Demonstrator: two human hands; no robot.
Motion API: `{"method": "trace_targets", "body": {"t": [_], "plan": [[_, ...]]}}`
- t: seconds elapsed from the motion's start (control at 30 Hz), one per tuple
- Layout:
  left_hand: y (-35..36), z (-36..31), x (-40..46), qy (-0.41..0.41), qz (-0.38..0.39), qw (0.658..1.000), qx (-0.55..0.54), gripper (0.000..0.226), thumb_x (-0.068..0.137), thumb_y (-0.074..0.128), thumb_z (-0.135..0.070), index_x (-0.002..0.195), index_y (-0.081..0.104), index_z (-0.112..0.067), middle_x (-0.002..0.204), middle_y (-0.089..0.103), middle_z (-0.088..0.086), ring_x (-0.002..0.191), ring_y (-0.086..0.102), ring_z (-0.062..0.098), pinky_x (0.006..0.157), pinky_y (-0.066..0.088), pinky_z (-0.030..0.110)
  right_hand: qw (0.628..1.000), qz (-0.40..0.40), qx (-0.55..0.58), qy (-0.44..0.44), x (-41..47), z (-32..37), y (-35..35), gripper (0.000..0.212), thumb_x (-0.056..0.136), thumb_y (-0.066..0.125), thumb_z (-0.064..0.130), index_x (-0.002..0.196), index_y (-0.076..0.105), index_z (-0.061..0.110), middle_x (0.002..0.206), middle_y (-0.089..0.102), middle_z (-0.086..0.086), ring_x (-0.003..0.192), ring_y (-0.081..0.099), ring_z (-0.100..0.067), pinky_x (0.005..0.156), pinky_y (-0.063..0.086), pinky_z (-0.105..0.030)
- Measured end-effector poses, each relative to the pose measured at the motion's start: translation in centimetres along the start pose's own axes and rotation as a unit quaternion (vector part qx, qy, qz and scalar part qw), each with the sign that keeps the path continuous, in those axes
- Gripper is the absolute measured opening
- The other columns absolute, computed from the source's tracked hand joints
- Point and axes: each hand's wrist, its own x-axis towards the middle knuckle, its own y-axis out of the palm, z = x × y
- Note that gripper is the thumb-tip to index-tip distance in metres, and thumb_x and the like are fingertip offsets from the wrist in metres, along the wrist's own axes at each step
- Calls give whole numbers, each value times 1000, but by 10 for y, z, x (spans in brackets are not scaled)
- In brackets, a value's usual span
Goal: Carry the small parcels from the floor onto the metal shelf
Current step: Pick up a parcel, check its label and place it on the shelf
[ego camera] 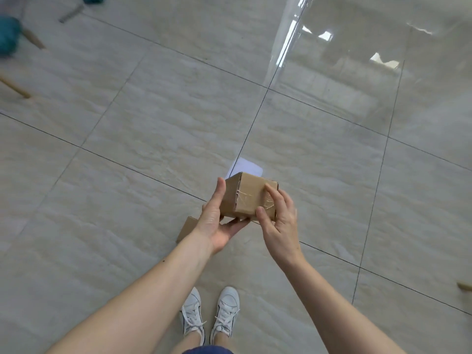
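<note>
I hold taped parcel [249, 198] off floor, left hand [217, 218] cupping underside and left end, right hand [279, 215] clamped on right face. Second parcel [186, 227] on floor below left wrist; left nearer. Shelf unseen.

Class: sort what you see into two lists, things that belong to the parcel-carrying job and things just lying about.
Job:
held parcel
left hand
right hand
second parcel on floor

Lying about:
white sheet on floor
teal chairs
white shoes
</note>
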Motion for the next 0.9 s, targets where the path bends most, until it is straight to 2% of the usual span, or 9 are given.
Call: {"method": "trace_targets", "body": {"t": [0.1,0.17,0.23,0.33,0.5,0.6,0.67,0.73,0.9], "plan": [[28,-20,-44,0,36,999,20,57,78,68,-61,110,68,-14,120,63,17,111,66,39,87,58,53,999,-26,24,-34,-13,34,-28,70,83,66,20,139,35,50,141,37,7,128,43,-20,97,43,-21],[46,-33,-71,7,61,997,49,48,74,70,-60,99,70,-19,112,67,14,107,67,36,81,61,51,996,-46,32,-67,-23,56,-45,81,79,68,12,141,33,50,134,35,14,122,46,-18,95,44,-18],[59,-44,-91,21,81,993,86,58,58,75,-63,100,72,-23,118,68,15,111,67,35,79,62,49,992,-73,27,-98,-30,76,-58,85,76,71,0,142,38,43,132,33,18,116,48,-17,90,42,-10],[80,-57,-113,36,117,984,131,87,44,84,-67,115,74,-18,129,66,19,118,65,36,87,59,49,984,-114,16,-135,-39,102,-73,83,73,72,-5,138,43,38,133,34,21,115,50,-27,90,43,-13],[108,-71,-146,62,154,975,148,97,50,93,-51,134,61,-13,135,62,21,122,62,38,94,54,55,973,-162,7,-165,-55,138,-91,81,71,74,0,134,41,39,135,33,24,120,48,-32,94,51,-49],[116,-73,-169,92,165,972,141,98,57,92,-37,141,48,-13,136,60,22,119,64,38,78,58,48,968,-182,14,-171,-66,157,-99,77,71,78,11,134,41,34,134,34,22,122,48,-29,96,49,-53],[121,-70,-185,123,167,969,136,87,66,85,-26,139,39,-15,128,65,18,102,72,31,70,58,43,968,-197,43,-151,-74,170,-100,73,73,79,23,135,42,31,131,37,15,124,46,-24,99,48,-51],[125,-65,-198,158,169,963,135,78,69,78,-21,134,34,-21,118,67,11,89,73,24,73,60,45,966,-215,78,-120,-80,183,-99,71,76,75,38,137,41,33,132,36,13,129,44,-21,103,46,-50],[135,-58,-227,232,176,948,129,88,56,82,-25,129,34,-28,132,63,8,105,69,26,90,57,53,962,-225,146,-59,-89,219,-100,60,80,59,59,134,34,51,133,33,18,137,38,-15,114,35,-49]]}}
